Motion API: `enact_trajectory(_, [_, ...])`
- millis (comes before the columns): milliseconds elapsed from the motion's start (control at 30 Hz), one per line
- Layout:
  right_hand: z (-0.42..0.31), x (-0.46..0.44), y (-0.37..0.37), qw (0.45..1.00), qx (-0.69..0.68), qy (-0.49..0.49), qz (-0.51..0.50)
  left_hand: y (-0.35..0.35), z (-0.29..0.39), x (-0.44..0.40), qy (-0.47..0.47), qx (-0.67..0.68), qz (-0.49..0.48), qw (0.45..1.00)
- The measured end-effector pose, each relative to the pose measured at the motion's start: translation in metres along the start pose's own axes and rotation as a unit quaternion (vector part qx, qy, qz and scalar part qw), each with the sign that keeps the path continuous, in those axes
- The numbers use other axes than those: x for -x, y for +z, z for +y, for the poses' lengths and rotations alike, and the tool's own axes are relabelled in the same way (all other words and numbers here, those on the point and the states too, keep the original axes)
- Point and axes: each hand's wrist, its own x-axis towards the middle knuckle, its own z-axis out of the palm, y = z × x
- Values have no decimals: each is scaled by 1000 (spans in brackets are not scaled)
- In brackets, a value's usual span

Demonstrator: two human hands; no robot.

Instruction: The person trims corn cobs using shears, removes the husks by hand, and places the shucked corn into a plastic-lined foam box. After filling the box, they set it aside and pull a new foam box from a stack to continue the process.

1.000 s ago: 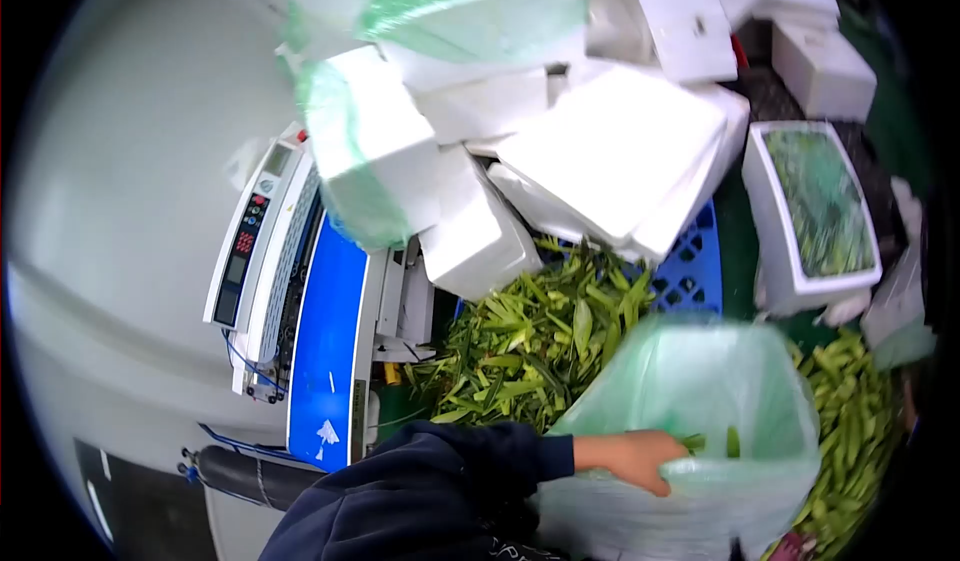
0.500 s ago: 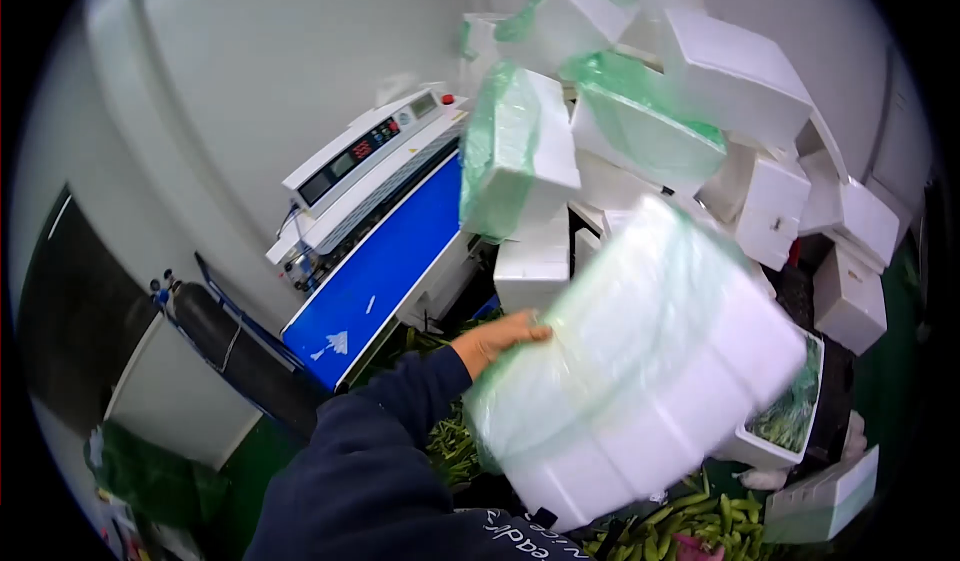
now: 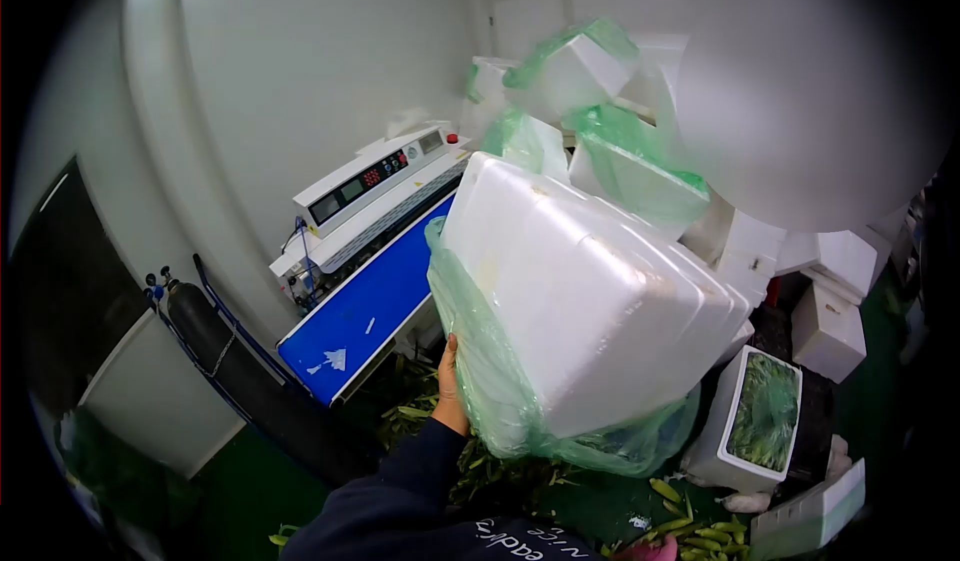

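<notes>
My left hand point(image 3: 450, 393), in a dark sleeve, grips the left side of a large white foam box point(image 3: 575, 291). The box is raised and tilted, its closed outer faces turned toward me. A thin green plastic bag point(image 3: 475, 346) hangs round its left and lower edges, and my fingers are partly hidden against it. Below lies a pile of green husks point(image 3: 500, 481). Long green pods point(image 3: 710, 538) lie on the floor at the bottom. My right hand does not show.
Foam boxes, some with green liners point(image 3: 640, 156), are heaped behind. A blue conveyor point(image 3: 375, 306) with a control panel and a dark gas cylinder point(image 3: 215, 336) stand left. An open foam box point(image 3: 705, 451) of greens stands right. A blurred pale shape point(image 3: 800, 101) covers the upper right.
My left hand has gone from the green bag's rim to the foam box. Since half a second ago, the box has tipped and shifted up and left. The blurred shape has appeared.
</notes>
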Motion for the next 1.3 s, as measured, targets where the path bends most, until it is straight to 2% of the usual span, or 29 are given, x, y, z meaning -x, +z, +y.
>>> enact_trajectory(100, [-24,-1,54,998,41,-48,-5,0,20,-15,25,-44,-7,999])
enact_trajectory(200, [-62,1,109,988,76,-135,-10,14,58,-56,58,-99,-19,993])
enact_trajectory(333, [-143,17,193,951,123,-283,-14,73,169,-130,184,-218,-36,958])
enact_trajectory(467, [-239,40,266,888,149,-435,-12,170,305,-203,351,-357,-57,863])
enact_trajectory(533, [-276,52,286,858,154,-490,3,229,369,-239,436,-433,-57,786])
enact_trajectory(600, [-292,58,295,838,156,-522,26,287,422,-275,509,-517,-41,687])
enact_trajectory(700, [-265,46,283,837,187,-509,74,353,479,-331,575,-600,-9,557])
enact_trajectory(767, [-202,23,246,853,235,-453,109,385,514,-372,590,-640,8,491])
enact_trajectory(867, [-23,-8,140,882,332,-281,182,430,547,-470,579,-705,-28,408])
enact_trajectory(933, [101,3,90,864,434,-162,196,456,561,-577,572,-726,-129,360])
enact_trajectory(967, [156,8,73,857,460,-126,195,468,515,-589,601,-762,-3,240])
enact_trajectory(1000, [200,8,64,866,448,-97,202,456,428,-587,643,-742,166,94])
enact_trajectory(1033, [226,12,63,885,401,-78,225,446,348,-577,685,-691,228,44])
enact_trajectory(1067, [235,14,69,911,323,-48,253,428,268,-565,727,-655,200,44])
enact_trajectory(1100, [243,19,78,928,236,-24,286,406,192,-551,785,-610,79,69])
enact_trajectory(1133, [250,25,88,935,150,-5,323,378,118,-556,769,-631,-34,98])
enact_trajectory(1167, [236,57,137,933,89,-79,340,333,48,-578,741,-645,-143,120])
enact_trajectory(1200, [239,73,147,926,67,-60,367,274,-26,-611,674,-667,-258,184])
enact_trajectory(1233, [248,84,149,919,49,-42,390,212,-108,-614,554,-766,-294,142])
enact_trajectory(1267, [266,94,136,915,41,-31,399,123,-178,-650,485,-720,-494,48])
enact_trajectory(1300, [288,102,114,912,38,-26,407,95,-212,-571,364,-691,-624,16])
